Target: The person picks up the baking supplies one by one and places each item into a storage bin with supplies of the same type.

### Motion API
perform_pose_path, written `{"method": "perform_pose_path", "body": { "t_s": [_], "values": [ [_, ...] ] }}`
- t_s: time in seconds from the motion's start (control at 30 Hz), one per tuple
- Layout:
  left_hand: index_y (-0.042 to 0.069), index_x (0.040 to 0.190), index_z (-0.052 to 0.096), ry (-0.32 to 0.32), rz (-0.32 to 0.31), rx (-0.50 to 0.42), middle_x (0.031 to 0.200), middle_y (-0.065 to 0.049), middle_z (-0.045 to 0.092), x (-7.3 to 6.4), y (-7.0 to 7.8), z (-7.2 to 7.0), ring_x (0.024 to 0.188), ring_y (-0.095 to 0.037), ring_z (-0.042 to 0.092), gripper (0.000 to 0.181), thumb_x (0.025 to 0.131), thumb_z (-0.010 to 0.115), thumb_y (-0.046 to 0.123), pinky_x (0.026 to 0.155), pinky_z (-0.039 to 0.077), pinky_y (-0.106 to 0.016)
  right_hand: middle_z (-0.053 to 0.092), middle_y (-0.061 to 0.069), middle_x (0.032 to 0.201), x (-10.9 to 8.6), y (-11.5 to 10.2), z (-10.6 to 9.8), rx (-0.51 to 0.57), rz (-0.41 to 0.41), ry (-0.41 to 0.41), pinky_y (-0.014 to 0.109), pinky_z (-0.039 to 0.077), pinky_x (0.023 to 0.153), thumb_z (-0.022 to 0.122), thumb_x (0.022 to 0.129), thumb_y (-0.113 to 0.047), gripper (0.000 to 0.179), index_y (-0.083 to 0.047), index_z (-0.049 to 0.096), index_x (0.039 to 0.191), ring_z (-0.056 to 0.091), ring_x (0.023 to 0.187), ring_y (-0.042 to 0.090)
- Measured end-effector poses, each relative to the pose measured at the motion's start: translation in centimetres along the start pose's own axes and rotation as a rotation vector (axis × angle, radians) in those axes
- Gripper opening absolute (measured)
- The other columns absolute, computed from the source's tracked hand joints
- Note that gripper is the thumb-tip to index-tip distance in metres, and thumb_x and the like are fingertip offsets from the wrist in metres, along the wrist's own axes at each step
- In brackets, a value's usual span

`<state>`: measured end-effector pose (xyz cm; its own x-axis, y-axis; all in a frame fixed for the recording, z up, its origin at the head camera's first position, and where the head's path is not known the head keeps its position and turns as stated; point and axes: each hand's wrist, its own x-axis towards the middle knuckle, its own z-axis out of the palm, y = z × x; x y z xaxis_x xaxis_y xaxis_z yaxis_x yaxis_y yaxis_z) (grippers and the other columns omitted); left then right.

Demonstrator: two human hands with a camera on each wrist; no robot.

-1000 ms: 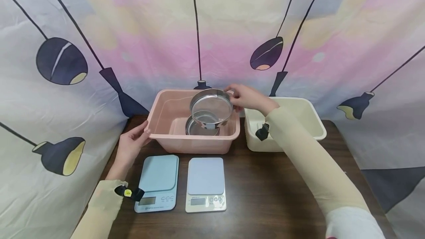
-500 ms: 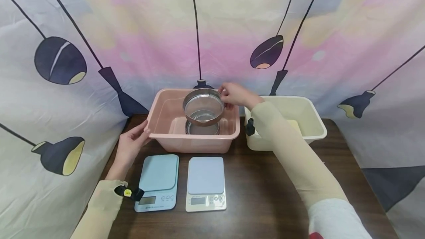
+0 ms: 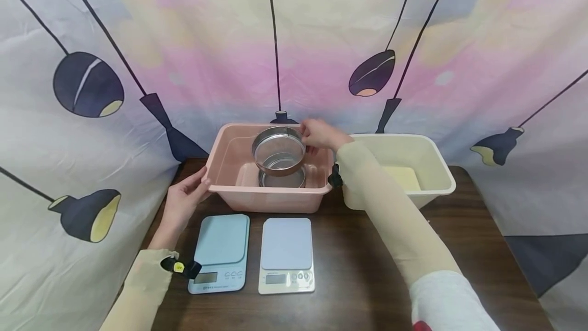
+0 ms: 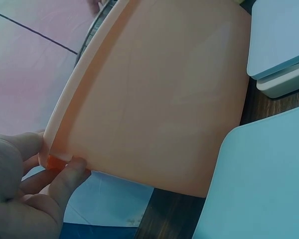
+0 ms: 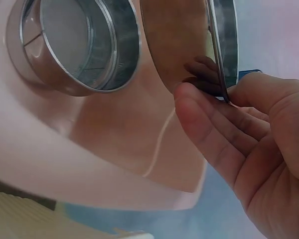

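Observation:
In the head view, my right hand pinches the rim of a round metal sieve and holds it tilted over the pink basin. A second metal sieve lies lower in the basin, partly hidden by the first. Seen from the right wrist, thumb and fingers grip the edge of the raised sieve, apart from the lower sieve. My left hand grips the basin's left front corner; the left wrist view shows the fingers curled at its rim.
A light blue kitchen scale and a white kitchen scale lie in front of the basin on the dark wooden table. To the right stands a cream bin, partly covered by my right forearm. A patterned cloth hangs behind.
My right hand has moved left with the sieve, whose tilt has changed and which is slightly lower than half a second ago. The left hand stays on the basin's rim.

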<state>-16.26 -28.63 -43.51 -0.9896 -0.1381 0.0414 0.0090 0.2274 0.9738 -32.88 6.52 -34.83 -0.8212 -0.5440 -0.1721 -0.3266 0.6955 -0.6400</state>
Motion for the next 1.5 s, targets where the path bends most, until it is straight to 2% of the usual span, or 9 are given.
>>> {"method": "perform_pose_path", "body": {
  "t_s": [0.13, 0.4, 0.53, 0.67, 0.77, 0.97, 1.1, 1.33, 1.5],
  "values": [
    [0.004, 0.155, 0.046, -0.004, 0.002, -0.001, 0.156, -0.027, 0.045, 0.2, -0.1, 0.0, 0.102, 0.008, 0.066, 0.056, 0.105, 0.065, 0.017, 0.086, 0.056, -0.014, 0.069, 0.024, 0.114, 0.1, 0.3, 0.7, -0.026, 0.022, 0.002, 0.039, 0.066, 0.075, 0.056, 0.102, 0.0, 0.023, 0.004, 0.053, 0.125, 0.074, 0.078, 0.027],
    [0.005, 0.155, 0.047, 0.002, -0.007, 0.018, 0.157, -0.025, 0.046, 0.0, 0.0, 0.1, 0.1, 0.01, 0.065, 0.056, 0.105, 0.065, 0.019, 0.086, 0.056, -0.014, 0.07, 0.017, 0.115, 0.5, 0.7, 1.4, -0.191, 0.025, 0.013, 0.028, 0.063, 0.075, 0.059, 0.101, -0.005, 0.023, 0.002, 0.059, 0.123, 0.075, 0.077, 0.021],
    [0.005, 0.155, 0.047, 0.005, -0.006, 0.024, 0.156, -0.026, 0.046, 0.0, 0.1, 0.2, 0.099, 0.011, 0.065, 0.055, 0.105, 0.065, 0.019, 0.086, 0.056, -0.014, 0.069, 0.02, 0.111, 0.6, 0.8, 1.7, -0.116, 0.029, -0.018, 0.032, 0.064, 0.074, 0.056, 0.1, 0.0, 0.022, 0.005, 0.057, 0.122, 0.074, 0.074, 0.022],
    [0.004, 0.155, 0.047, 0.002, -0.009, 0.017, 0.155, -0.026, 0.047, 0.0, 0.1, 0.2, 0.096, 0.012, 0.065, 0.055, 0.105, 0.065, 0.018, 0.085, 0.056, -0.014, 0.069, 0.023, 0.102, 0.6, 0.8, 1.9, -0.012, 0.054, -0.064, 0.042, 0.066, 0.074, 0.053, 0.101, 0.003, 0.022, 0.009, 0.053, 0.122, 0.075, 0.074, 0.03],
    [0.004, 0.155, 0.047, 0.0, -0.006, 0.008, 0.155, -0.026, 0.047, 0.0, 0.1, 0.2, 0.096, 0.012, 0.065, 0.055, 0.105, 0.065, 0.018, 0.085, 0.056, -0.014, 0.068, 0.023, 0.1, 0.5, 0.7, 2.0, 0.0, 0.061, -0.082, 0.044, 0.066, 0.075, 0.053, 0.102, 0.003, 0.023, 0.01, 0.051, 0.124, 0.075, 0.076, 0.033],
    [0.005, 0.155, 0.047, -0.002, -0.003, 0.004, 0.155, -0.026, 0.047, 0.1, -0.2, 0.0, 0.095, 0.012, 0.065, 0.055, 0.105, 0.066, 0.02, 0.084, 0.056, -0.014, 0.069, 0.022, 0.106, 0.3, 0.8, 2.1, -0.027, 0.07, -0.104, 0.038, 0.066, 0.071, 0.053, 0.103, 0.0, 0.025, 0.007, 0.051, 0.127, 0.075, 0.075, 0.03],
    [0.006, 0.155, 0.047, -0.002, 0.001, 0.016, 0.155, -0.026, 0.047, 0.2, -0.1, 0.1, 0.095, 0.013, 0.065, 0.056, 0.105, 0.066, 0.02, 0.084, 0.056, -0.013, 0.072, 0.024, 0.099, 0.2, 0.9, 1.9, -0.012, 0.079, -0.116, 0.035, 0.065, 0.069, 0.051, 0.105, -0.001, 0.021, 0.008, 0.056, 0.123, 0.076, 0.077, 0.031],
    [0.005, 0.155, 0.047, -0.001, 0.013, 0.003, 0.156, -0.026, 0.046, 0.1, -0.1, 0.1, 0.096, 0.013, 0.065, 0.055, 0.105, 0.065, 0.017, 0.085, 0.056, -0.013, 0.075, 0.02, 0.087, -0.3, 1.3, 1.2, -0.079, 0.019, -0.051, 0.029, 0.064, 0.064, 0.052, 0.102, -0.001, 0.02, 0.007, 0.066, 0.113, 0.074, 0.068, 0.023],
    [0.005, 0.155, 0.047, 0.003, 0.007, 0.01, 0.157, -0.025, 0.045, 0.0, 0.0, 0.2, 0.094, 0.013, 0.065, 0.055, 0.105, 0.065, 0.018, 0.084, 0.056, -0.013, 0.073, 0.017, 0.081, -1.1, 1.6, 0.6, -0.015, -0.004, -0.023, 0.031, 0.064, 0.062, 0.054, 0.101, 0.0, 0.021, 0.008, 0.067, 0.116, 0.071, 0.063, 0.019]
  ]
}}
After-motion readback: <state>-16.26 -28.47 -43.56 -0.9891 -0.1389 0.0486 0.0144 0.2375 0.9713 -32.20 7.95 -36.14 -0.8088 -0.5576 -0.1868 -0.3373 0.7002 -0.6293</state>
